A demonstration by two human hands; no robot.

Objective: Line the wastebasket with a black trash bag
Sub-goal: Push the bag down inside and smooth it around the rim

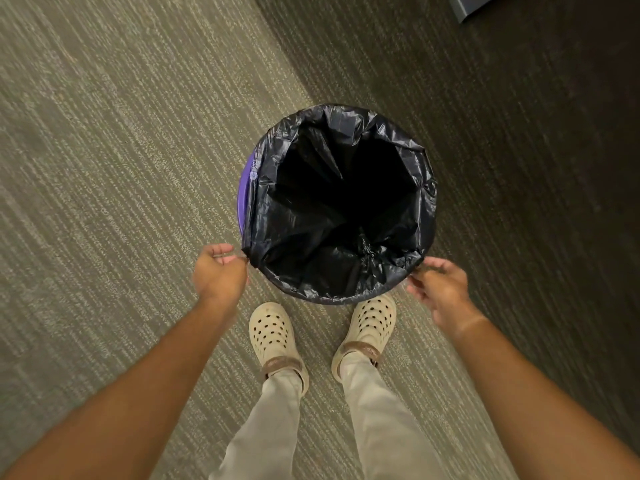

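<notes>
I see the round purple plastic wastebasket (244, 188) standing on the grey striped carpet floor (121, 150), just ahead of my cream perforated clogs (272, 332). The crinkled black plastic trash bag (311, 261) sits inside it, folded over most of the rim. My left hand (218, 271) pinches the bag's edge; my right hand (441, 289) has loosely curled fingers (420, 271) touching the opposite edge, though I cannot tell whether it grips.

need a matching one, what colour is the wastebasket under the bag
Purple; the round plastic wastebasket peeks out at the left in the head view.
</notes>
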